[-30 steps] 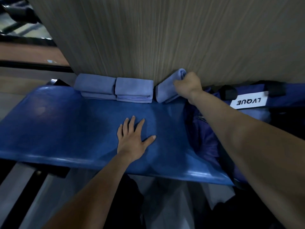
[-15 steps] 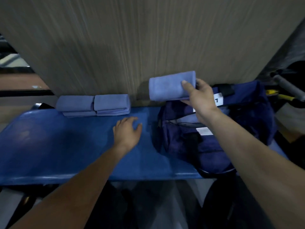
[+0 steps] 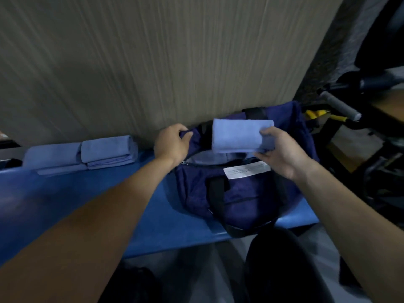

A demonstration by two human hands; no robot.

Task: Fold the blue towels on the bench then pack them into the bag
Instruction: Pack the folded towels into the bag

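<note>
My right hand (image 3: 282, 153) has its grip clenched around a folded blue towel (image 3: 239, 136), fingers on top and thumb beneath, holding it level just above the open mouth of the navy bag (image 3: 238, 193); my left hand (image 3: 171, 143) has its grip pinched on the bag's far left rim, thumb and fingers curled into the dark fabric; the bag sits on the right end of the blue bench (image 3: 87, 193), its back against the wood-grain wall (image 3: 153, 62), a white label (image 3: 247, 169) on its near edge and black straps running down its front; inside the opening something pale shows below the held towel, though I cannot tell what it is; two more folded blue towels lie on the bench against the wall, well to the left of the bag, the left one (image 3: 52, 155) and the right one (image 3: 109, 150) touching side by side, each resting on what look like further folded layers; to the right of the bag, off the bench, stands dark equipment with a grey-handled bar (image 3: 337, 104) and a yellow part (image 3: 314, 114) beside it.
</note>
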